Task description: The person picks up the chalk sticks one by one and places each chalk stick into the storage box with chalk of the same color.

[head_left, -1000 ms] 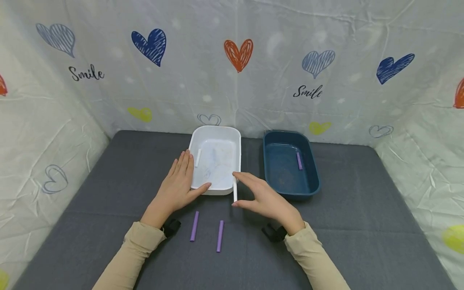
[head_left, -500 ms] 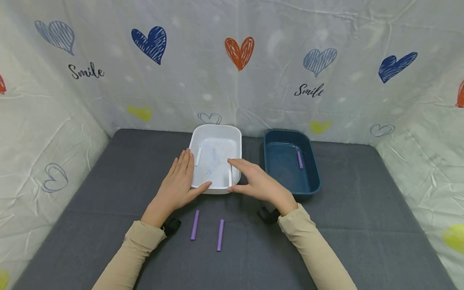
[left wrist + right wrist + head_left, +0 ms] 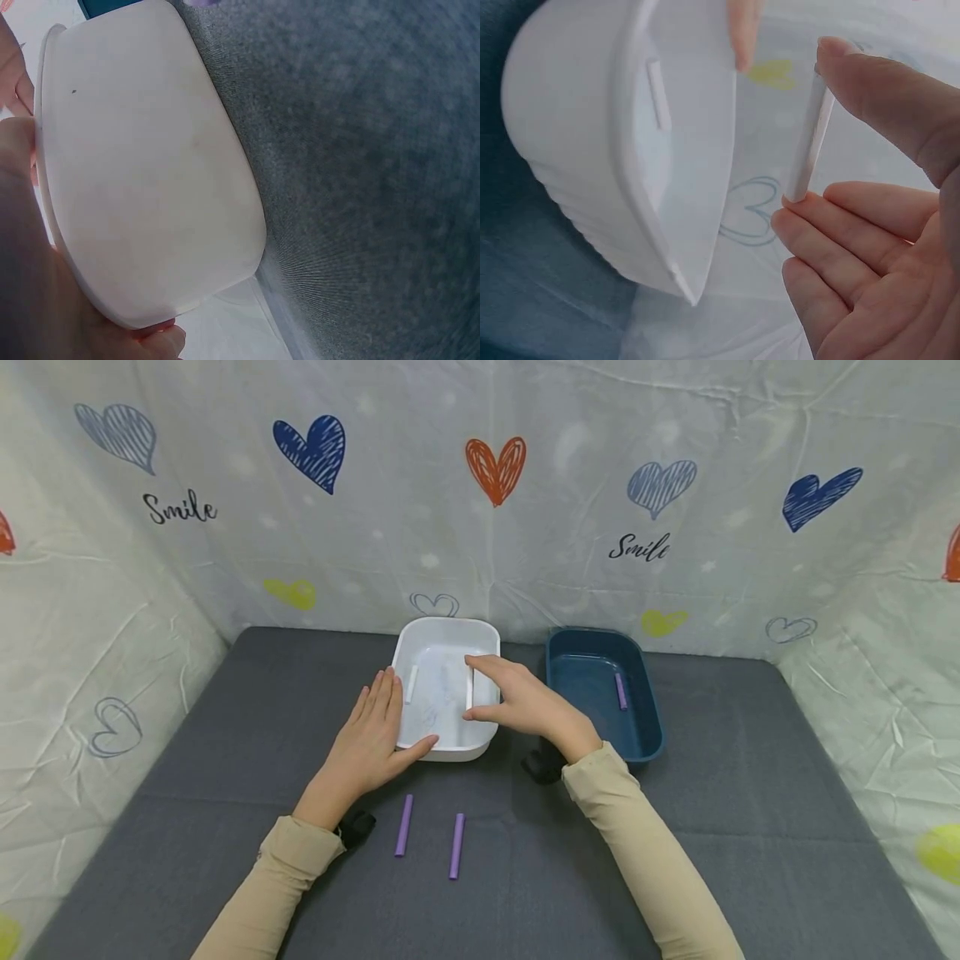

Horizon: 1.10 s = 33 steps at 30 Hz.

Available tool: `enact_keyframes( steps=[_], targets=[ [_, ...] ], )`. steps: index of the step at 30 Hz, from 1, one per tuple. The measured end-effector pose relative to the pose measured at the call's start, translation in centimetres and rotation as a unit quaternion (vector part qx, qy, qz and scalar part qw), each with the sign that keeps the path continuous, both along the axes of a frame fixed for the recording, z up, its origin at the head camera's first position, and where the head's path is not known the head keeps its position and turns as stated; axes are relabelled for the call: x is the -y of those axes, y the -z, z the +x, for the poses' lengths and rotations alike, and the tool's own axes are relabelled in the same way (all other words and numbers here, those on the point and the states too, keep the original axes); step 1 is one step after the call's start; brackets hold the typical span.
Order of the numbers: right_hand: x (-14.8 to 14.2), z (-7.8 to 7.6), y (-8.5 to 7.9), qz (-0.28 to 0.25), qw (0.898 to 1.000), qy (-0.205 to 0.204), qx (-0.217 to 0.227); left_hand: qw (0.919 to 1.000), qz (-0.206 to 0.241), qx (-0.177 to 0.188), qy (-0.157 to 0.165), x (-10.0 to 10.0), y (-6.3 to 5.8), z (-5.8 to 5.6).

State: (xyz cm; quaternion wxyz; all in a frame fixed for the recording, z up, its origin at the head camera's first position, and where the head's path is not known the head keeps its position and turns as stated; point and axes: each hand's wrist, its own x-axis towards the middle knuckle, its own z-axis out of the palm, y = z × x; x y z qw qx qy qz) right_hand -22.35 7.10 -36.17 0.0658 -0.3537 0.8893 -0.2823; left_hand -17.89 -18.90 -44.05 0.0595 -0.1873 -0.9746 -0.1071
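My left hand (image 3: 363,739) rests against the left and front sides of a white plastic tub (image 3: 491,643), fingers straight, thumb over the front rim. My right hand (image 3: 525,697) pinches a white chalk stick (image 3: 469,687) by its two ends, thumb at one and fingertips at the other. In the right wrist view this held chalk (image 3: 808,146) is above the rim of the tub (image 3: 562,105). Another white chalk stick (image 3: 411,684) lies inside the tub by its left wall. The left wrist view shows the tub's outer wall (image 3: 150,165) close up.
To the right stands a dark blue tub (image 3: 652,727) with a purple chalk stick (image 3: 621,691) in it. Two purple chalk sticks, a left one (image 3: 403,825) and a right one (image 3: 457,847), lie on the grey cloth (image 3: 585,885) in front. A patterned white curtain (image 3: 405,527) hangs behind.
My right hand has carried the white chalk stick from the tub's front right corner forward and slightly left, over the inside of the white tub. The left hand has stayed in place.
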Motion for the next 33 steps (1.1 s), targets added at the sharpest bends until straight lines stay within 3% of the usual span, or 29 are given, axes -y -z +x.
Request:
enact_keyframes(
  steps=[14, 25, 33],
  targets=[
    [2.2, -3.4, -0.4, 0.022, 0.999, 0.029, 0.035, 1.0, 0.004, 0.004, 0.004, 0.0, -0.1, 0.0],
    [4.0, -6.3, 1.5, 0.025, 0.996, 0.038, 0.076, 1.0, -0.001, -0.003, 0.003, 0.1, -0.1, 0.0],
    [5.3, -7.4, 2.2, 0.028, 0.993, 0.053, 0.101, 1.0, 0.002, 0.004, 0.002, 0.0, -0.2, 0.1]
  ],
)
